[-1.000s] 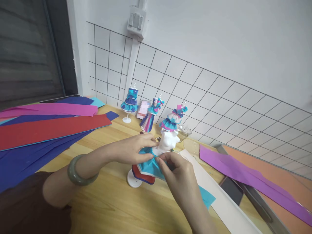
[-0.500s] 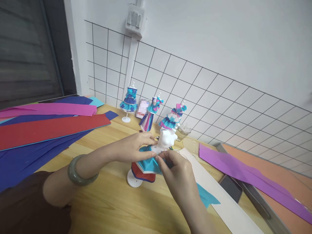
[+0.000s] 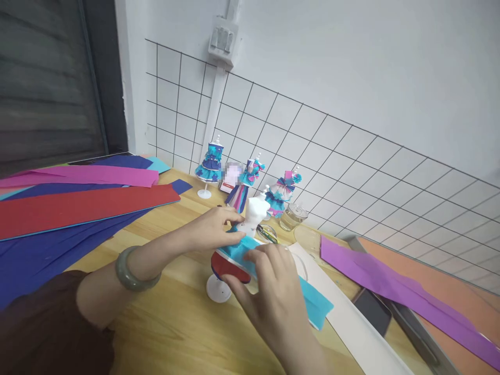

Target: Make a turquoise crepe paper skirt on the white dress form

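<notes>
A small white dress form (image 3: 257,210) stands on a round white base (image 3: 219,289) in the middle of the table. Around it is a red skirt layer (image 3: 229,269) with a dark edge. Over that, a teal crepe-paper strip (image 3: 317,303) with a white edge wraps the waist, its loose end trailing right. My left hand (image 3: 213,229) pinches the strip against the waist, thumb in front and fingers behind. My right hand (image 3: 269,291) is at the front of the strip, thumb and fingers apart, fingertips over the teal paper.
Three small dressed forms, one of them in blue (image 3: 209,161), stand at the back near a clear cup (image 3: 294,216). Scissors (image 3: 268,234) lie behind the white form. Red paper (image 3: 86,209) is stacked left; purple paper (image 3: 390,281) and a phone (image 3: 373,312) lie right.
My right hand has let go of its pinch at the waist and moved lower, its thumb and fingers spreading. The left hand stays at the waist; the view has shifted slightly.
</notes>
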Motion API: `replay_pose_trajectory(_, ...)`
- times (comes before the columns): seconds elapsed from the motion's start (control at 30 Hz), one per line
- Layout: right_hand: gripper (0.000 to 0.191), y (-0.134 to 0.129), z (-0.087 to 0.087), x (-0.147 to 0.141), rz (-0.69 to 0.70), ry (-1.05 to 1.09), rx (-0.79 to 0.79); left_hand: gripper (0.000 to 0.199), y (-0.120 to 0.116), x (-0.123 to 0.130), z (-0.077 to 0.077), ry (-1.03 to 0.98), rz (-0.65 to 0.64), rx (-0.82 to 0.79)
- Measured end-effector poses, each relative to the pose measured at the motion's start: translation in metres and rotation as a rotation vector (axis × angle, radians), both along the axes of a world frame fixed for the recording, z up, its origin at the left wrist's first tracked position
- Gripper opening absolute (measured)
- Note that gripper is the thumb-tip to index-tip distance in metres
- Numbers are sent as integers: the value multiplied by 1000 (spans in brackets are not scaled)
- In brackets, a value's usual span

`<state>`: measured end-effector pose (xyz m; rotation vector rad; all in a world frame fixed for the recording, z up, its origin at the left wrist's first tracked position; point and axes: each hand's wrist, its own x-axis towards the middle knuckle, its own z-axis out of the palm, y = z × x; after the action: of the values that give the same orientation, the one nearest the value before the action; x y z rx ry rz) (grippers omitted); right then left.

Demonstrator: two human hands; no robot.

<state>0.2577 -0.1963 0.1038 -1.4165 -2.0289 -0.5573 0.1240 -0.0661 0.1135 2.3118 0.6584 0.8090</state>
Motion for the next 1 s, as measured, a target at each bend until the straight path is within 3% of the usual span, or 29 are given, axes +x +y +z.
replay_pose_trajectory(0.1, 10, 7, -11, -6, -9, -108, 85, 22, 0, 1, -2, -19, 22, -27)
replay_pose_trajectory(0.2, 15, 11, -19, -6, 45, -182, 137, 22, -2, 3, -4, -28, 39, -30)
replay_pose_trajectory(0.47, 23, 14, -28, -6, 200, -285, 119, 26, 4, 2, -5, -32, 35, -69)
replay_pose_trajectory(0.67, 26, 19, -37, -2, 215, -301, 84, 30, 10, 1, -9, -68, 54, -147)
replay_pose_trajectory(1.0, 24, 17, -36, -6, 162, -274, 285, 20, -3, 6, -9, -65, 92, -75)
